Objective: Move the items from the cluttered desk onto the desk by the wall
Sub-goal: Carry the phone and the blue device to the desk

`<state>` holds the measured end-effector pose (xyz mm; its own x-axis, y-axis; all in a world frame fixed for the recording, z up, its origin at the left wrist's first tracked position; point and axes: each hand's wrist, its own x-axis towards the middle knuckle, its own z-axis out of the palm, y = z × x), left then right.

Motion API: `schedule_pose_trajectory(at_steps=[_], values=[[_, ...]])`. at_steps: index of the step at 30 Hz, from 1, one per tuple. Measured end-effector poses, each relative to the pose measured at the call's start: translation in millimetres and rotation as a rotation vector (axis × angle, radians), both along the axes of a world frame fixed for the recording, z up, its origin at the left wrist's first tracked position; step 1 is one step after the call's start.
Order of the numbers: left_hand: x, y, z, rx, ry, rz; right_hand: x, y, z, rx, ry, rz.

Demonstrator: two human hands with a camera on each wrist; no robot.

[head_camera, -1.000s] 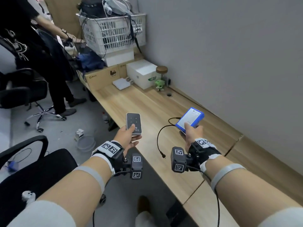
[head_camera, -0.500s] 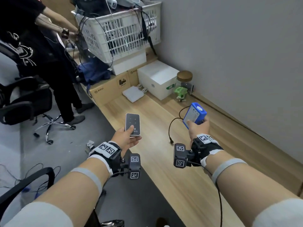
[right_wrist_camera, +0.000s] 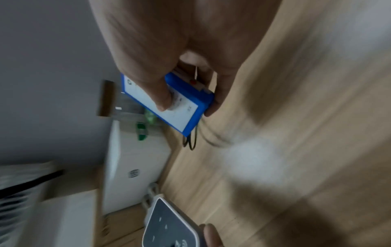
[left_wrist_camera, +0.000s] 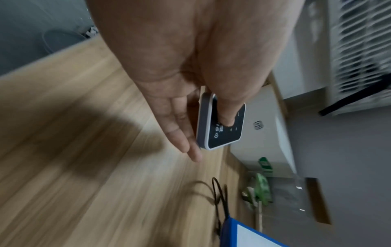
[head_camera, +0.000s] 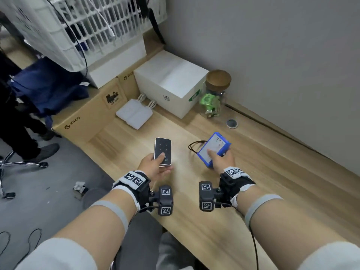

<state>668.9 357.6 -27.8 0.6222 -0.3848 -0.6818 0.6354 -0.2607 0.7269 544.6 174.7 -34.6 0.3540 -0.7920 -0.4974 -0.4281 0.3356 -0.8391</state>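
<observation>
Hands both loaded over the wooden surface [head_camera: 263,191] by the wall. Left hand [head_camera: 153,167] holds a black keypad [head_camera: 162,151]: thumb pressed flat on its dark face near the bottom end, fingers stretched out underneath, so the grip is a thumb-over-fingers pinch at the near end and most of the keypad sticks out forward past the hand. Left wrist view shows the same, thumb on the face [left_wrist_camera: 227,117], fingers [left_wrist_camera: 180,133] straight along its back; whether it touches the surface cannot be told. Right hand [head_camera: 221,161] holds a blue box [head_camera: 213,148] with a white label: thumb on the label, fingers curled round the far edge and underside, box tilted, upper end leaning away from the wrist. Black cable [head_camera: 194,147] trails off the left side of the box onto the surface. Keypad and box sit near each other, apart. Behind them, against the cardboard box [head_camera: 87,117]: white adapter [head_camera: 134,114], white box [head_camera: 171,82], jar [head_camera: 215,94] with cork lid and green contents just beside the white box. White basket [head_camera: 78,26] stacked above. Motion blur in both wrist views.
</observation>
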Motion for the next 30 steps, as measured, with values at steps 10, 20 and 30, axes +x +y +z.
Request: schedule_pose_trajectory(at_steps=[10, 20, 30], values=[[99.5, -20.7, -62.9, 0.219, -0.035, -0.201, 79.3, 10.8, -66.7, 0.338, 0.172, -0.096], [168.8, -46.3, -75.3, 0.26, -0.216, -0.095, 146.1, 3.1, -76.3, 0.256, 0.377, 0.07], [185.8, -40.2, -77.4, 0.302, -0.374, -0.102, 196.1, 18.4, -62.4, 0.273, 0.386, 0.242]])
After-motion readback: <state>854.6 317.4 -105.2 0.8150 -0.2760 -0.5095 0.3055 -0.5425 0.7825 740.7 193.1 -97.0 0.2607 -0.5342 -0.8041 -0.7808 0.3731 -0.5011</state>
